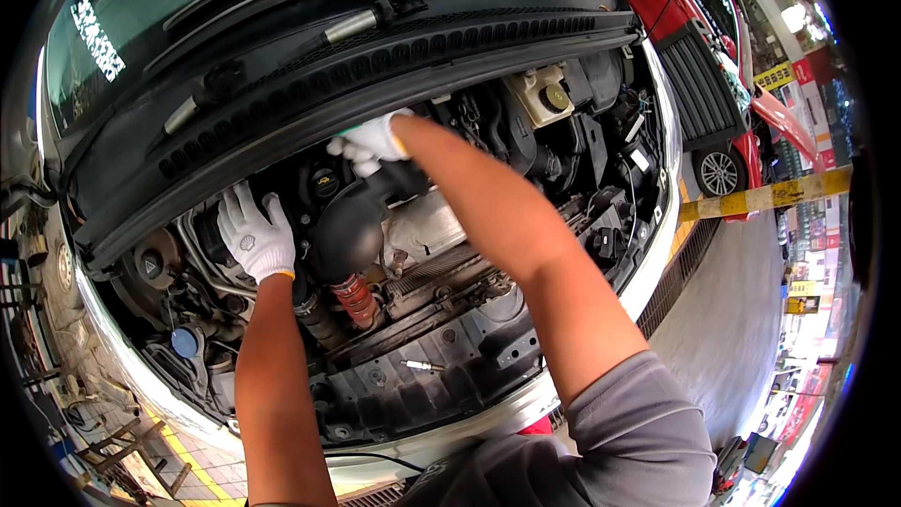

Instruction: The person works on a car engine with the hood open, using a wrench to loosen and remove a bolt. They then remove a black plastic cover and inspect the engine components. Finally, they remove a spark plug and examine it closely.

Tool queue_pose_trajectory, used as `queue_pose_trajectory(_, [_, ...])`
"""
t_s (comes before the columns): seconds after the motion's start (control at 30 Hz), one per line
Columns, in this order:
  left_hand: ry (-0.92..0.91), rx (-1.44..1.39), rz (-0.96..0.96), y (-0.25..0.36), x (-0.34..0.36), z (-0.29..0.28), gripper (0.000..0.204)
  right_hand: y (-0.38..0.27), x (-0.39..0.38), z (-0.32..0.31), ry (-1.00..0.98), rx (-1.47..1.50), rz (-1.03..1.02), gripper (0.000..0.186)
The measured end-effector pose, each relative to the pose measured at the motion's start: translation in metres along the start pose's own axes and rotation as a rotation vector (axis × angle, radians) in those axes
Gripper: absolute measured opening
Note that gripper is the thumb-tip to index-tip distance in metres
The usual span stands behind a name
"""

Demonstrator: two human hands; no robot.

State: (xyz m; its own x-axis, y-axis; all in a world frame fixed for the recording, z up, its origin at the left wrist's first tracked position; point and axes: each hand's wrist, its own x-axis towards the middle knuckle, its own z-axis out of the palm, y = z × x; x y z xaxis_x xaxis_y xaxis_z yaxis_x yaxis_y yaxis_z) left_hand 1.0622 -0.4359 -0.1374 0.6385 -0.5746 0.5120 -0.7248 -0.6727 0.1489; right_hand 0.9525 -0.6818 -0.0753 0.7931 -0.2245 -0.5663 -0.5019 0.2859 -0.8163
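Both my hands wear white knitted gloves and reach into an open engine bay. My left hand (255, 233) lies with fingers spread at the left of the engine, near the black cowl (413, 58). Farther right, my right hand (374, 143) is curled under the cowl's edge, its fingers slightly blurred. A bit of green shows beside it; whatever it grips is hidden. Below and between the hands are a black oil filler cap (324, 182) and a thick black air duct (345, 237). A ribbed red hose (355, 300) runs beneath the duct.
A yellowish fluid reservoir (540, 96) sits at the back right, and a blue cap (185, 343) at the front left. One small silvery part (422, 366) lies on the front crossmember. Beyond the car stand a red car (721, 162) and a yellow-black barrier (770, 195).
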Motion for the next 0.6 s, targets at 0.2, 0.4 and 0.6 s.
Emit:
queue_pose_trajectory(0.2, [-0.021, -0.005, 0.013, 0.002, 0.003, 0.0, 0.054, 0.019, 0.045, 0.113, 0.302, 1.565, -0.289, 0.032])
queue_pose_trajectory(0.4, [0.025, -0.033, 0.028, 0.005, 0.0, 0.01, 0.054, 0.03, 0.035, 0.023, -0.004, 0.215, -0.189, 0.028])
queue_pose_trajectory(0.6, [0.01, 0.002, -0.012, -0.003, 0.0, 0.008, 0.053, 0.005, 0.005, 0.051, 0.13, 0.446, 0.014, 0.033])
